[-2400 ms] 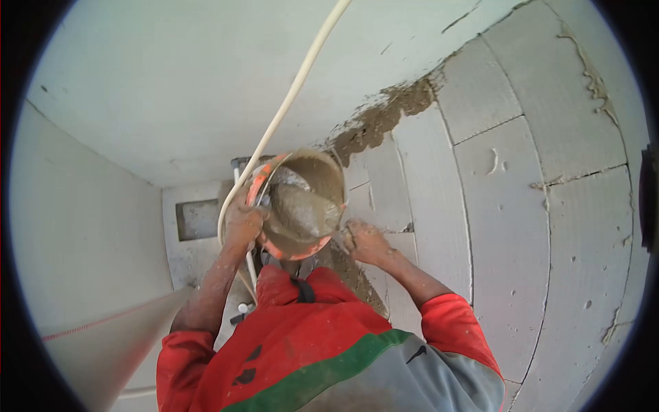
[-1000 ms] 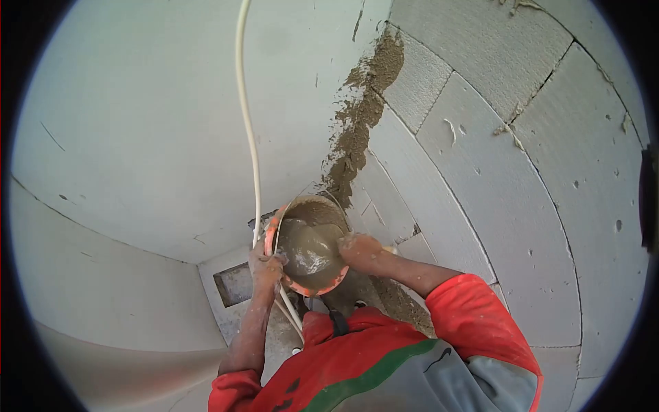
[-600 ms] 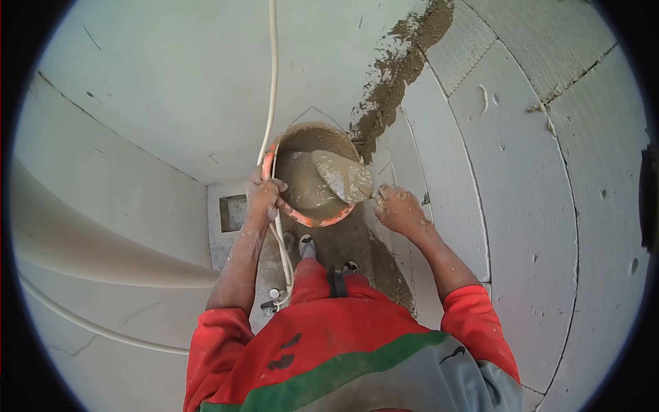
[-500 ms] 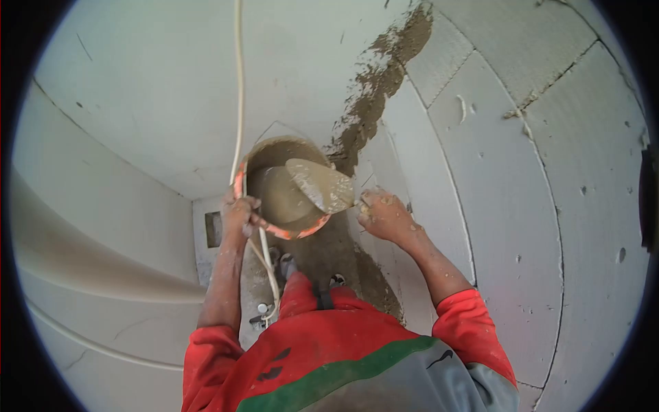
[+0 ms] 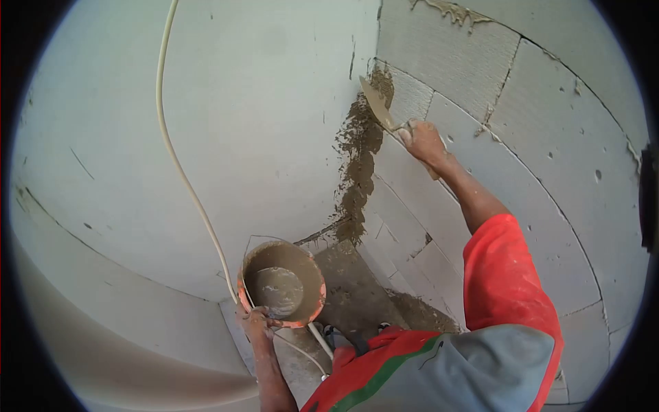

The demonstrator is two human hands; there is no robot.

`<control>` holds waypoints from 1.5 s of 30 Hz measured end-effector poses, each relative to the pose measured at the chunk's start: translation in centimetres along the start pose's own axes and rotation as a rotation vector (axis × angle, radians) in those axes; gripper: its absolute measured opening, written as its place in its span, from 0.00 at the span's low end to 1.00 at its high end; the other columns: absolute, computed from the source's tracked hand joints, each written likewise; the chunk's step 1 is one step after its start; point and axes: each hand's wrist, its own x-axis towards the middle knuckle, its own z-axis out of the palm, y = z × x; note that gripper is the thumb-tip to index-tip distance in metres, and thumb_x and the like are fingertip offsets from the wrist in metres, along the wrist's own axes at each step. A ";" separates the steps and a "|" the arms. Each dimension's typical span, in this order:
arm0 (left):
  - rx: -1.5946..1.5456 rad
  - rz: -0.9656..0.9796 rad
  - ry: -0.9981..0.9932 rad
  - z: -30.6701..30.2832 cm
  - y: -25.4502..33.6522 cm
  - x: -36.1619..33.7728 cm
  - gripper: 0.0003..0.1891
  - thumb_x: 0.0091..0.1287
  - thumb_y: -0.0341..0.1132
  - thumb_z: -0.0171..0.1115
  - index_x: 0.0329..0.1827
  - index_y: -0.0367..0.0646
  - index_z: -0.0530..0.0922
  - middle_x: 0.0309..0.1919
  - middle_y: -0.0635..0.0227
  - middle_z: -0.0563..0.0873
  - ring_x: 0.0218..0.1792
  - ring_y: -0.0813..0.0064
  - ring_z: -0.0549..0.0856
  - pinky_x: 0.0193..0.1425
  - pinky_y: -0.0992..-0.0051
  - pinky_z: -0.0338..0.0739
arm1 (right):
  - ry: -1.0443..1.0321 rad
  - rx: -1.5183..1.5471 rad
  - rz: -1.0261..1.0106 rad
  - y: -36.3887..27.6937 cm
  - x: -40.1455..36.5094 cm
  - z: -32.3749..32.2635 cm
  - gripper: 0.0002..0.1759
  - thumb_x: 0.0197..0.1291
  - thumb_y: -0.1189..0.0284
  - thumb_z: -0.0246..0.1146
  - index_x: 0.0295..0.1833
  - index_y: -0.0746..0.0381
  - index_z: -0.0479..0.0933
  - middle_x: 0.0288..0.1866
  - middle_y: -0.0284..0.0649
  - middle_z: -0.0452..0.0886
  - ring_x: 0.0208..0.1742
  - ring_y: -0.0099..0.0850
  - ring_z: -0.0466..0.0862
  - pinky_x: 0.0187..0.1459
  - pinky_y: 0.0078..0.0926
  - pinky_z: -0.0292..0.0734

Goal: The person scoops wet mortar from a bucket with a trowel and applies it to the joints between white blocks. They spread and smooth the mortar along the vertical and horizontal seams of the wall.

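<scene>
Nearest me, above the red sleeve and grey shirt, the person's left hand had its grip clenched on the near left rim of an orange-edged bucket, which tilted so that I could see the wet mortar low inside. A pale hose ran just beside it, to the left. The bucket looked heavy for one hand, its weight likely to swing and its smeared rim slippery; the rim, or the thin wire handle, seemed the place to hold it. Farther off and to the right, the right hand was wrapped around the handle of a trowel, its blade aimed at the far left. The trowel seemed light and stiff, best held by that handle, with the blade slick. It lay at the far end of a rough mortar band, between the smooth wall and the block wall; whether it pressed or merely hovered I couldn't tell. Half a second earlier the blade had been over the bucket's mouth; now it was up in the corner, the right arm stretched out, while the left hand kept the rim.
</scene>
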 end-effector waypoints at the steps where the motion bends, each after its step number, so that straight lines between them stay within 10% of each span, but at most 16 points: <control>1: -0.019 -0.018 0.014 0.2 0.1 0.4 0.34 0.48 0.15 0.49 0.65 0.37 0.67 0.28 0.56 0.79 0.07 0.67 0.75 0.06 0.65 0.76 | -0.047 -0.012 -0.041 -0.8 0.0 -1.1 0.17 0.58 0.64 0.63 0.36 0.71 0.80 0.30 0.61 0.81 0.37 0.57 0.83 0.41 0.48 0.79; 8: 0.016 -0.079 -0.184 0.2 -2.5 2.9 0.36 0.48 0.17 0.51 0.68 0.38 0.64 0.25 0.61 0.78 0.06 0.70 0.72 0.08 0.65 0.78 | -0.906 -0.091 -0.405 -6.1 -12.1 0.3 0.15 0.56 0.64 0.61 0.39 0.66 0.79 0.34 0.54 0.81 0.40 0.54 0.83 0.41 0.46 0.78; 18: 0.274 0.029 -0.318 9.7 1.6 -1.4 0.31 0.47 0.16 0.52 0.60 0.33 0.73 0.26 0.63 0.79 0.11 0.72 0.75 0.10 0.73 0.70 | -0.852 -0.022 -0.755 -7.9 -22.3 12.4 0.16 0.51 0.69 0.61 0.42 0.69 0.76 0.39 0.55 0.82 0.44 0.51 0.84 0.43 0.48 0.81; 24: 0.320 0.068 -0.333 10.3 0.6 0.3 0.30 0.49 0.17 0.53 0.61 0.34 0.73 0.21 0.66 0.76 0.08 0.74 0.72 0.09 0.72 0.71 | -0.914 0.228 -0.160 -4.2 -25.7 7.4 0.19 0.56 0.63 0.63 0.46 0.67 0.75 0.40 0.56 0.82 0.47 0.56 0.82 0.50 0.48 0.77; 39: -0.076 0.049 -0.157 4.4 2.9 1.0 0.31 0.47 0.18 0.50 0.61 0.30 0.69 0.21 0.66 0.76 0.06 0.74 0.71 0.08 0.74 0.72 | -0.654 0.230 -0.594 -9.6 -9.7 -9.3 0.19 0.55 0.63 0.67 0.45 0.68 0.79 0.40 0.49 0.82 0.44 0.45 0.83 0.46 0.39 0.79; 45: -0.096 0.112 -0.027 1.8 3.2 0.9 0.32 0.45 0.18 0.50 0.61 0.31 0.71 0.23 0.64 0.78 0.07 0.74 0.72 0.08 0.74 0.72 | -0.865 0.733 0.117 -7.0 1.0 -14.2 0.13 0.58 0.68 0.68 0.40 0.67 0.81 0.28 0.38 0.81 0.28 0.24 0.82 0.28 0.23 0.77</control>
